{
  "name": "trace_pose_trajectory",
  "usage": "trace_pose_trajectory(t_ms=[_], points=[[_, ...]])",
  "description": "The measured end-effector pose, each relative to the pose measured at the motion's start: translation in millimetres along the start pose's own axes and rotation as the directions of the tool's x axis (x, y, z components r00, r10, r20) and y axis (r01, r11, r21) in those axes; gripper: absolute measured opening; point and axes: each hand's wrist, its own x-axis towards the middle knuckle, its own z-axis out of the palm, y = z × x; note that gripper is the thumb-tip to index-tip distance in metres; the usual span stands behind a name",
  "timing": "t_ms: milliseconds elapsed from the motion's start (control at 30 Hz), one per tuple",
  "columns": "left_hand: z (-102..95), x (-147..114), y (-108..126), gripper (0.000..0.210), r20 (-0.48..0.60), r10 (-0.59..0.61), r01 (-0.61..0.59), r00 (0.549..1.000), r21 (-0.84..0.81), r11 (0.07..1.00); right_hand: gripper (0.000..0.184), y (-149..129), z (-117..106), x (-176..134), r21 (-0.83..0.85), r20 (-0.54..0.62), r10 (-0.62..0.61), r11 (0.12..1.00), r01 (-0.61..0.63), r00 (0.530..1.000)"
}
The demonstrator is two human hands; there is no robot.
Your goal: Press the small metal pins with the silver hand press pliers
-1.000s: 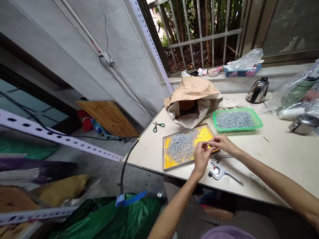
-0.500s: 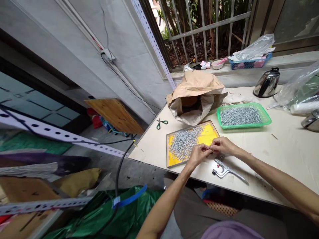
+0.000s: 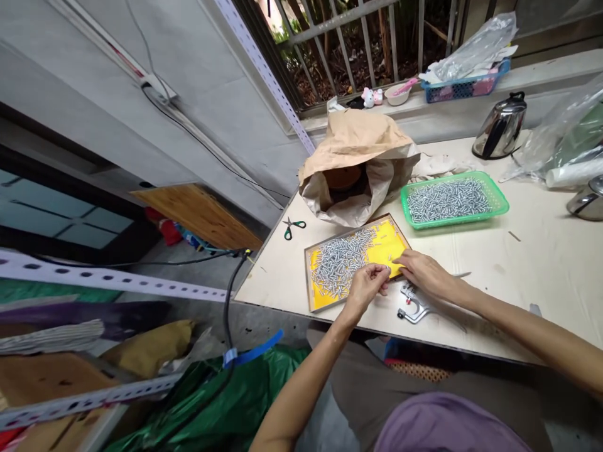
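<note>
My left hand [image 3: 365, 290] is closed in a pinch over the front edge of a shallow yellow-bottomed tray [image 3: 385, 242], with a small silvery metal piece at its fingertips. Across the tray's right corner reaches my right hand [image 3: 426, 274], fingers stretched down to the yellow surface beside a few loose pieces. I see nothing held in it. Small metal pins [image 3: 340, 262] lie heaped over the tray's left part. A silver hand tool with C-shaped jaws [image 3: 415, 311] rests on the table just below my right hand, its handles partly in shadow.
A green basket [image 3: 500, 199] full of similar metal pins stands behind my right hand. Behind the tray slumps an open brown paper bag [image 3: 360, 135]. Green-handled scissors [image 3: 293, 228] lie to the left, near the table edge. A metal kettle [image 3: 498, 129] stands at the back right.
My hands were together at the fingertips and are now apart. The right one has reached onto the tray's yellow surface, while the left keeps its pinch. The view has tilted slightly.
</note>
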Motion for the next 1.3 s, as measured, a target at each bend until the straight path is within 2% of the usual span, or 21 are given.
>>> trace_pose_trajectory(t_ms=[100,167,267,367,500,633,733,867,1033,1133,1167,1300], points=[[4.0,-15,-7,0.038,0.073,-0.074,0.065,0.995,0.112,0.992,0.02,-3,-2,-52,-0.311,0.135,0.059,0.95,-0.014,0.989],[7.6,-21,-12,0.035,0.098,-0.123,0.101,0.987,0.203,0.974,0.015,-3,1,-82,-0.397,0.174,0.126,0.917,-0.047,0.977],[14.0,-24,-19,0.026,0.129,-0.125,0.076,0.984,0.331,0.94,0.005,2,8,-109,-0.444,0.183,0.197,0.891,-0.098,0.963],[19.9,-25,-25,0.022,0.141,-0.126,0.06,0.982,0.399,0.915,0.016,9,10,-117,-0.435,0.175,0.158,0.898,-0.068,0.972],[27.4,-29,-36,0.024,0.127,-0.215,0.15,0.968,0.396,0.906,0.02,19,9,-121,-0.41,0.067,0.01,0.912,0.018,0.998],[33.4,-34,-45,0.026,0.102,-0.245,0.193,0.964,0.364,0.911,0.027,26,12,-129,-0.448,-0.042,-0.076,0.893,0.049,0.996],[34.1,-33,-46,0.028,0.142,-0.276,0.205,0.951,0.379,0.902,0.028,28,14,-132,-0.453,-0.068,-0.101,0.889,0.059,0.993],[33.3,-29,-41,0.027,0.236,-0.418,0.295,0.877,0.421,0.858,0.026,28,12,-130,-0.418,-0.014,-0.074,0.907,0.061,0.997],[37.1,-29,-35,0.028,0.238,-0.604,0.474,0.761,0.432,0.767,0.022,25,4,-127,-0.388,0.137,0.014,0.921,0.041,0.99],[40.0,-29,-32,0.028,0.231,-0.663,0.545,0.712,0.413,0.73,0.01,31,-2,-125,-0.345,0.167,0.026,0.938,0.034,0.986],[40.7,-29,-32,0.027,0.223,-0.675,0.563,0.704,0.404,0.721,0.014,35,-4,-123,-0.325,0.152,0.017,0.945,0.034,0.988],[42.5,-26,-32,0.025,0.181,-0.709,0.611,0.681,0.394,0.687,0.075,62,-11,-103,-0.321,0.061,-0.009,0.947,0.028,0.998]])
